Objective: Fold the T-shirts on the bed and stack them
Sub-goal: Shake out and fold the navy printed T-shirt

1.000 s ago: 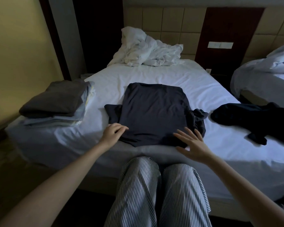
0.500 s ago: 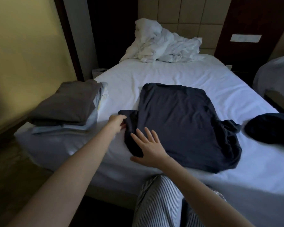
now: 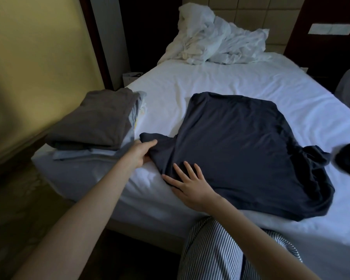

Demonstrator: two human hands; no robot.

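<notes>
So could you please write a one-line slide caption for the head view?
Left hand pinches navy T-shirt sleeve, right hand flat on it, beside folded stack.

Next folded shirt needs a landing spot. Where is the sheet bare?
Bare sheet lies between the crumpled white bedding and the navy T-shirt. A narrower strip runs between that shirt and the folded stack. The near edge is crowded: left hand, right hand.

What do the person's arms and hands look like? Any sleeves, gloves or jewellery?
Both forearms are bare, with no sleeve in view. The left hand and right hand have no gloves, and no rings or watch show. Below them are striped trousers, dark on light.
</notes>
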